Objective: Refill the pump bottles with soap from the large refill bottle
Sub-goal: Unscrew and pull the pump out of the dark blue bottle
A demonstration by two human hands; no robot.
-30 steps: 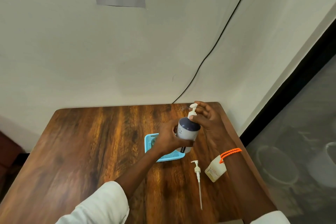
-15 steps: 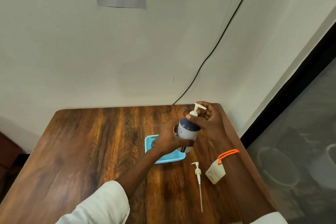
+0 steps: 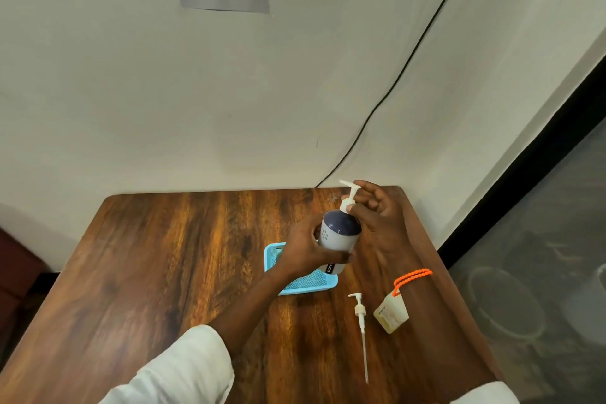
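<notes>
A white pump bottle with a dark blue shoulder (image 3: 339,233) is held upright above the wooden table. My left hand (image 3: 303,249) is wrapped around its body. My right hand (image 3: 377,220) pinches the white collar of its pump head (image 3: 350,193), whose nozzle points left. A loose white pump with a long dip tube (image 3: 360,321) lies on the table in front. Beside it lies a small cream bottle (image 3: 392,313), partly hidden by my right forearm.
A light blue mesh tray (image 3: 305,284) sits on the table (image 3: 164,272) under my left hand. A black cable (image 3: 393,85) runs down the wall to the table's back edge. The table's right edge drops to a grey floor with round basins.
The pump head has turned: its nozzle pointed down, then right, and now points left. My right fingers shifted around the collar. The bottle and left hand stayed in place.
</notes>
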